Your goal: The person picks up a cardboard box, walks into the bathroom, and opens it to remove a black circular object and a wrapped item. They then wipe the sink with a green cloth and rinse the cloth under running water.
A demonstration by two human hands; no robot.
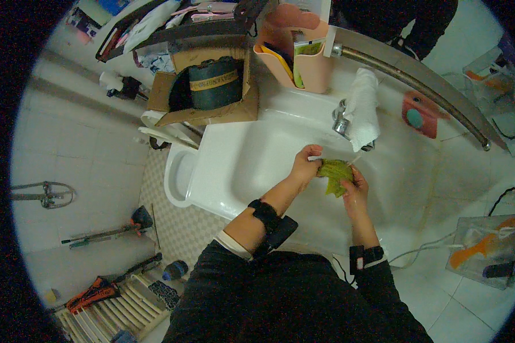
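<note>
A crumpled green cloth [335, 175] is held between my two hands over a white washbasin [257, 171]. My left hand [307, 163] grips the cloth's left edge, thumb and fingers closed on it. On the cloth's right side, my right hand [355, 186] pinches it with thumb and fingers. Just beyond the hands stands a chrome faucet [340, 120]. A white towel [363, 109] is draped over the fitting beside it. Black straps with small devices are on both forearms.
A cardboard box [249, 105] with a dark roll is at the basin's back left, beside a pink holder [313, 70] with packets. A metal rail [412, 85] curves along the back right. A clear bin [459, 227] with an orange-handled item hangs at right; a pink soap dish [429, 122] is nearer the rail.
</note>
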